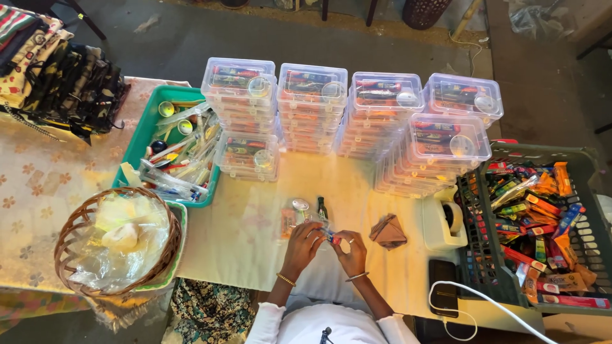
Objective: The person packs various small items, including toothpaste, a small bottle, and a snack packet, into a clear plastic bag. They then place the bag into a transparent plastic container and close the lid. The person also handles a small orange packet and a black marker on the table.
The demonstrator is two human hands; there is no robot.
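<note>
My left hand [302, 245] and my right hand [351, 250] meet over the cream tablecloth [242, 248], pinching a small red and blue item [332, 238] between their fingertips. Just beyond the hands lies a clear packet [294, 216] with a round silvery piece and a small dark green bottle [322, 207] beside it. A folded brown cloth [387, 230] rests to the right of my right hand.
Stacks of clear lidded plastic boxes [376, 111] line the back. A green tray [143, 137] of packets and a wicker basket [76, 229] with plastic bags stand left. Right are a tape dispenser [444, 223], a phone [442, 288] with white cable and a dark crate [577, 153] of wrapped goods.
</note>
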